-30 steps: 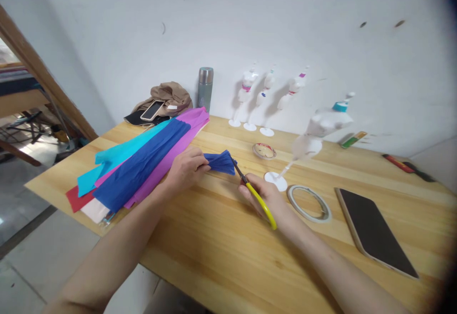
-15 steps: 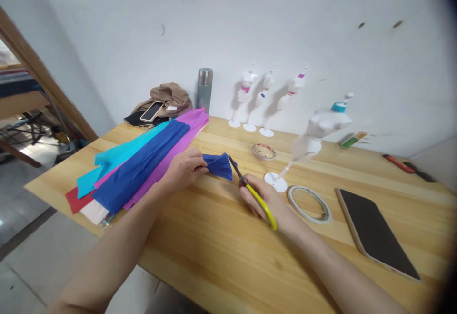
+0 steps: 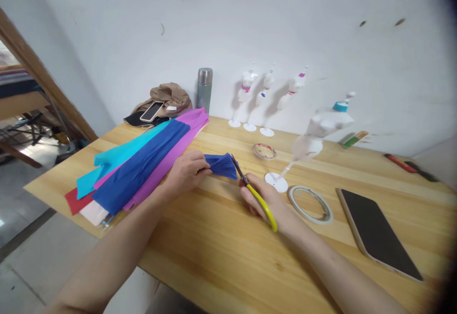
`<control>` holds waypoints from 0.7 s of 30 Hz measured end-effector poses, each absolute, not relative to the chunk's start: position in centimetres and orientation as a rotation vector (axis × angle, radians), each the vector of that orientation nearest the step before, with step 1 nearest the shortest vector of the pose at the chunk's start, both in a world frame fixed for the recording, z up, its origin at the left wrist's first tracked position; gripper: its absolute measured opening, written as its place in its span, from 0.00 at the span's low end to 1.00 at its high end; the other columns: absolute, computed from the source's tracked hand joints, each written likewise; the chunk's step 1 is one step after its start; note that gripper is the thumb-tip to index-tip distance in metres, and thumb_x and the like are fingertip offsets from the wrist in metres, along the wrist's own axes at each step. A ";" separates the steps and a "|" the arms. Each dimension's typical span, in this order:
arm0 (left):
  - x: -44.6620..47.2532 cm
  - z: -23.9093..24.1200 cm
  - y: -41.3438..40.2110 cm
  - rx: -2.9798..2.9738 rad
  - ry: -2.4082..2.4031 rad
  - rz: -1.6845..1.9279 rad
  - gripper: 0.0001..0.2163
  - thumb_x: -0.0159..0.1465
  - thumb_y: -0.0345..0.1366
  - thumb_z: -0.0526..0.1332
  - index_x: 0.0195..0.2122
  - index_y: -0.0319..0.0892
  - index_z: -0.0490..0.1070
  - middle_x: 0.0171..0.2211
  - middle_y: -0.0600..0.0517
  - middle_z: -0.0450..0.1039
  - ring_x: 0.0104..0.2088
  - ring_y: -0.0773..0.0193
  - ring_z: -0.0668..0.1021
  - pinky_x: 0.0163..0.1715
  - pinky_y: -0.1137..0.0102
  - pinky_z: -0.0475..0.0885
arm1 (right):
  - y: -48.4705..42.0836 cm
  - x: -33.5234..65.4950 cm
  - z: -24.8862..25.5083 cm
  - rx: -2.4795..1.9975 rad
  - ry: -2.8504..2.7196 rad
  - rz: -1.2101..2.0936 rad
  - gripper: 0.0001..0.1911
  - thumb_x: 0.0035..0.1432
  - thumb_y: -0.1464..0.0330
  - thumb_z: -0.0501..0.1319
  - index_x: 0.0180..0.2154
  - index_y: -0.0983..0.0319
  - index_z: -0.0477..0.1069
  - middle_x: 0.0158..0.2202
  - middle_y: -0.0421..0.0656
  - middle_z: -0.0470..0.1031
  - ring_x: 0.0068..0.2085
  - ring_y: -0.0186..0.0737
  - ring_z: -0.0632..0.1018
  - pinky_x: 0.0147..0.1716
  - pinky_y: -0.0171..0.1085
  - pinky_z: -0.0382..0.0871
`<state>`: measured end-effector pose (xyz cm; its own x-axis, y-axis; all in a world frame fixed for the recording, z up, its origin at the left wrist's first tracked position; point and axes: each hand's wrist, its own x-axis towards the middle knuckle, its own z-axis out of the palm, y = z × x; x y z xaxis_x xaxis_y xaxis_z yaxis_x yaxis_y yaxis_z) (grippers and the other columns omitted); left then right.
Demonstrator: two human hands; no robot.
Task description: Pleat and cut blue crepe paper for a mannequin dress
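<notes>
My left hand [image 3: 186, 172] is closed on a folded piece of dark blue crepe paper [image 3: 221, 165], pinching it at its left end just above the wooden table [image 3: 228, 247]. My right hand [image 3: 266, 202] grips yellow-handled scissors [image 3: 254, 193]; their dark blades meet the right edge of the blue paper. A stack of crepe paper sheets [image 3: 143, 159] in cyan, blue, purple, red and white lies to the left of my left hand.
A tape roll [image 3: 310, 203] and a tablet [image 3: 378, 234] lie to the right. White mannequin stands [image 3: 314, 137] line the wall, with a small tape roll [image 3: 264, 151], a steel flask [image 3: 204, 89], and a phone [image 3: 152, 110] on brown cloth.
The scissors drew slightly away from the blue paper, then came back against its right edge. Both hands stay almost where they were.
</notes>
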<state>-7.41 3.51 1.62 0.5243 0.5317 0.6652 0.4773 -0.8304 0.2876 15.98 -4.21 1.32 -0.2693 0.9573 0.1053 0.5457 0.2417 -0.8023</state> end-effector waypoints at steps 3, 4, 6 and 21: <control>-7.3 1.7 3.4 2.722 0.870 1.212 0.08 0.63 0.33 0.60 0.27 0.39 0.74 0.27 0.50 0.72 0.31 0.64 0.73 0.32 0.70 0.68 | -4.2 16.0 1.3 -1.383 -1.930 0.862 0.17 0.61 0.52 0.53 0.32 0.59 0.59 0.20 0.35 0.61 0.22 0.34 0.63 0.21 0.35 0.55; -7.3 1.8 3.4 2.744 0.854 1.204 0.08 0.63 0.33 0.60 0.28 0.39 0.75 0.27 0.50 0.72 0.31 0.64 0.73 0.32 0.70 0.68 | -4.2 16.0 1.4 -1.388 -1.933 0.862 0.17 0.61 0.52 0.53 0.32 0.58 0.59 0.20 0.35 0.61 0.22 0.34 0.63 0.21 0.35 0.55; -7.2 1.9 3.3 2.784 0.821 1.190 0.09 0.64 0.33 0.59 0.27 0.39 0.75 0.27 0.50 0.73 0.31 0.64 0.73 0.33 0.70 0.68 | -4.2 16.0 1.5 -1.394 -1.931 0.867 0.17 0.60 0.52 0.53 0.31 0.58 0.59 0.21 0.35 0.60 0.22 0.34 0.64 0.22 0.35 0.55; -7.1 2.1 3.2 2.868 0.798 1.143 0.11 0.66 0.35 0.57 0.28 0.39 0.75 0.28 0.50 0.73 0.30 0.65 0.73 0.31 0.71 0.69 | -4.3 15.5 1.8 -1.431 -1.908 0.846 0.17 0.60 0.54 0.54 0.27 0.58 0.56 0.20 0.35 0.60 0.22 0.34 0.63 0.22 0.34 0.56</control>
